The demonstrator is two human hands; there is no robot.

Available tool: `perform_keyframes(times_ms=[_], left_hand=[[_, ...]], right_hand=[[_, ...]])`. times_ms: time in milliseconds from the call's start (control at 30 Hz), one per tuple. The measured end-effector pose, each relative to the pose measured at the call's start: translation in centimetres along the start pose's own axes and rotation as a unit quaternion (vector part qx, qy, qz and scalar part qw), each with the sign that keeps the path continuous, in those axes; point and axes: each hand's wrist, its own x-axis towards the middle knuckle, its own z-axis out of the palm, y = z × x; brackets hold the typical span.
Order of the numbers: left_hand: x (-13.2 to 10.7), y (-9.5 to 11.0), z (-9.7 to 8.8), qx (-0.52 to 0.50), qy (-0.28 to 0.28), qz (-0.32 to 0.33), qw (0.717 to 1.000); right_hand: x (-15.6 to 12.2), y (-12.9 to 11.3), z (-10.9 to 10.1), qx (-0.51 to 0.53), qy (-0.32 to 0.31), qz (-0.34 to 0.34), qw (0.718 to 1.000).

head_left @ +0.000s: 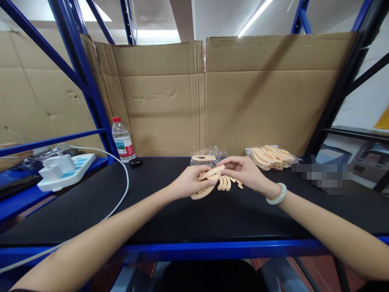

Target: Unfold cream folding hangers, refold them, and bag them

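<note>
My left hand is closed round pale, curved wooden pieces, held above the black tabletop. One straight strip slants across the top of them. My right hand, with a beaded bracelet at the wrist, pinches at the right end of the held pieces; its fingertips are partly hidden. Just beyond and below the hands, several small curved wooden pieces lie in a row on the table. A clear plastic bag with an oval wooden piece sits behind my left hand.
A second clear bag full of wooden pieces lies at the back right. A water bottle and a small black object stand back left. A white cable runs from the power strip across the table's left. Cardboard panels wall the back.
</note>
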Motion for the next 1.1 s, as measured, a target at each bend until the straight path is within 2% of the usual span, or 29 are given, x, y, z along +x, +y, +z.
perform_keyframes(times_ms=[67,200,433,533,600,667,733,800,867,967,1033,1100], left_hand=[[-0.9,-0.3,0.5,-0.002,0.005,-0.035,0.999],[-1.8,-0.7,1.2,-0.117,0.05,-0.08,0.989],[-2.1,0.0,1.8,-0.211,0.152,-0.033,0.965],[-2.1,0.4,1.3,-0.238,0.197,-0.013,0.951],[-2.0,0.4,0.8,-0.239,0.244,-0.002,0.94],[-2.1,0.0,0.4,-0.207,0.305,0.007,0.93],[-2.3,-0.5,0.1,-0.133,0.364,0.025,0.922],[-2.6,-1.1,0.1,-0.02,0.4,0.062,0.914],[-2.9,-1.2,0.2,0.118,0.396,0.103,0.905],[-3.3,-0.9,0.9,0.28,0.331,0.167,0.886],[-3.5,-0.5,1.5,0.332,0.281,0.214,0.875],[-3.7,-0.1,2.3,0.342,0.228,0.269,0.871]], right_hand=[[-0.6,0.6,0.3,0.005,-0.037,0.031,0.999],[-1.3,1.5,-0.1,-0.012,-0.087,0.075,0.993],[-1.9,1.9,-0.2,-0.16,-0.173,0.061,0.97],[-1.9,1.8,-0.3,-0.195,-0.16,0.046,0.967],[-1.9,1.6,-0.5,-0.154,-0.125,0.06,0.978],[-1.8,1.3,-0.6,-0.052,-0.083,0.103,0.99],[-1.8,1.0,-0.7,0.064,-0.056,0.142,0.986],[-1.8,0.8,-0.7,0.147,-0.055,0.16,0.975],[-1.9,0.7,-0.6,0.189,-0.064,0.168,0.965],[-2.2,0.6,-0.2,0.216,-0.053,0.162,0.962],[-2.3,0.3,0.1,0.228,-0.036,0.147,0.962],[-2.4,0.0,0.4,0.235,-0.013,0.125,0.964]])
